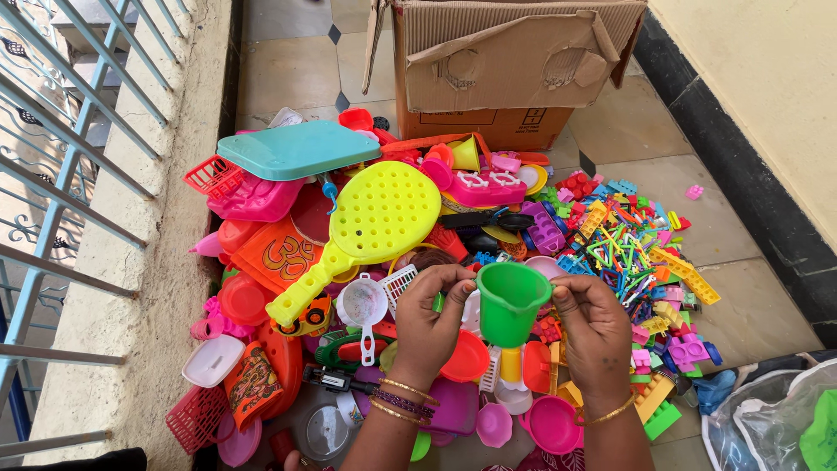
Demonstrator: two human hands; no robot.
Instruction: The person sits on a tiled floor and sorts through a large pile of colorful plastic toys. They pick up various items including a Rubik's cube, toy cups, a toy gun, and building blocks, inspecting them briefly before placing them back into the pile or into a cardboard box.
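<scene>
We hold a green toy cup btwn left hand & right hand, fingers pinching its rim, above a toy pile on the floor. Yellow paddle lies left; cardboard box behind; plastic bag right.

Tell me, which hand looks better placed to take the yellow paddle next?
Probably the left hand. It pinches the green cup on the side nearest the yellow paddle, whose handle lies just beyond it. The right hand grips the cup's far side, farther away.
</scene>
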